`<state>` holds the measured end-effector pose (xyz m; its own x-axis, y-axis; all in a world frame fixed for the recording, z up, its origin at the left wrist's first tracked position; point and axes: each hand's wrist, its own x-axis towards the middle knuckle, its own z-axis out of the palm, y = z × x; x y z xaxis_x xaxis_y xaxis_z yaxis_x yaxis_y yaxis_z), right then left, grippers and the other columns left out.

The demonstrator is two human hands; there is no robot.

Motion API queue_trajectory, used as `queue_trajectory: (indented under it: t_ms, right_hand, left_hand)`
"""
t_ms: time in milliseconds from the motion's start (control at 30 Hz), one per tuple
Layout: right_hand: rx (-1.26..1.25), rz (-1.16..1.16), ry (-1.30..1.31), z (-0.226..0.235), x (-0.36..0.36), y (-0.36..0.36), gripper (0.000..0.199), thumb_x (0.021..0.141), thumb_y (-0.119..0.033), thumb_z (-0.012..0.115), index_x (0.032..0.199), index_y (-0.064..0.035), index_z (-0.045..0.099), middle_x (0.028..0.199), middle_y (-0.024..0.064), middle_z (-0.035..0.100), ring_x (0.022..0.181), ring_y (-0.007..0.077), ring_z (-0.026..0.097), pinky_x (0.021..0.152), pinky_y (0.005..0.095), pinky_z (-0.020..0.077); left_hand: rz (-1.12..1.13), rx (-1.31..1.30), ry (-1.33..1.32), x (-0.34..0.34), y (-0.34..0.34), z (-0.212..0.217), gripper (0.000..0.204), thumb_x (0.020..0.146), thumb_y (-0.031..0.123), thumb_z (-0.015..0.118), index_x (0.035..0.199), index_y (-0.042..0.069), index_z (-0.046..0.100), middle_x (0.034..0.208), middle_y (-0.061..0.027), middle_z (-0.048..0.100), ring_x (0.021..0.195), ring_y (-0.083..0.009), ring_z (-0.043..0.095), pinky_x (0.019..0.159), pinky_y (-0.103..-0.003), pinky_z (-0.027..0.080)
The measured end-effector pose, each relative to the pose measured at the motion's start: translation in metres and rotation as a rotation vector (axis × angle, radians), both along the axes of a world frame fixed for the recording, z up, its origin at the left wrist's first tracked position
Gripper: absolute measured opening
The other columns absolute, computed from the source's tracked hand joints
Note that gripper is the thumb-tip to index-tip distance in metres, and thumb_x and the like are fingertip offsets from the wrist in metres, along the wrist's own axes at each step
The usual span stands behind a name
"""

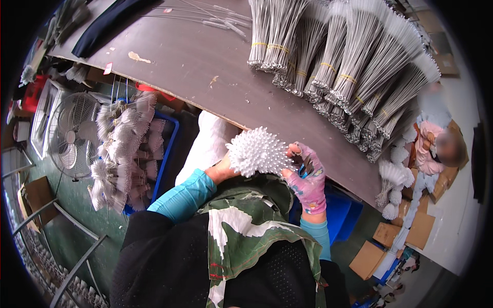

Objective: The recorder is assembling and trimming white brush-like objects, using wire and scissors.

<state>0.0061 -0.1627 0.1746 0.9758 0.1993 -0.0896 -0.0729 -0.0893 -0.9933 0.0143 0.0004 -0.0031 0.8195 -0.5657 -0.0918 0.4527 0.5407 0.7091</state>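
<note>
A bundle of thin brushes (259, 152) is seen end-on in front of my apron, its rounded white bristle tips packed into a dome. My left hand (224, 170) is closed around the bundle from the left, its fingers mostly hidden behind the tips. My right hand (308, 182), in a pink flowered glove with bare fingertips, is curled at the right side of the bundle. A small dark tool (306, 168) with a shiny edge shows between the right thumb and fingers; its kind is unclear.
Many banded bundles of wire-stemmed brushes (354, 66) stand on the brown table (195, 66), with loose brushes (223, 21) farther left. A blue crate (167, 149), hanging brush bundles (126, 138) and a fan (72, 134) are at left. Cardboard boxes (367, 259) and another person (431, 146) are at right.
</note>
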Motion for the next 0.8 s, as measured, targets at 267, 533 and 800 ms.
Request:
queue_trajectory:
  t_ms: [267,533,800]
  right_hand:
    - [-0.012,0.018,0.141,-0.006,-0.002,-0.013,0.049,0.073,0.007,0.059,0.12,-0.0009,0.05,0.114,0.0075,0.057,0.085,0.0081,0.05,0.071,0.0208,0.0403]
    - [0.06,-0.051,0.121,-0.011,0.003,-0.021,0.038,0.087,-0.013,0.047,0.123,-0.0007,0.05,0.111,0.0132,0.058,0.072,0.0096,0.052,0.051,0.0199,0.0377]
    - [0.109,-0.066,0.174,-0.015,0.005,-0.035,0.034,0.089,-0.013,0.049,0.121,0.0005,0.051,0.102,0.0091,0.061,0.084,0.0116,0.057,0.06,0.0207,0.0429]
  left_hand:
    - [0.089,0.087,-0.051,0.005,0.002,-0.014,0.044,0.098,0.017,0.033,0.139,0.005,0.025,0.14,-0.009,0.034,0.128,-0.02,0.033,0.109,-0.033,0.026]
    - [0.103,0.142,-0.112,0.005,0.002,-0.014,0.044,0.095,0.015,0.039,0.136,0.005,0.03,0.137,-0.0099,0.038,0.126,-0.0208,0.036,0.107,-0.034,0.028]
    - [0.147,0.207,-0.191,0.003,0.001,-0.012,0.045,0.091,0.013,0.047,0.133,0.004,0.036,0.134,-0.011,0.042,0.123,-0.0217,0.039,0.105,-0.034,0.03]
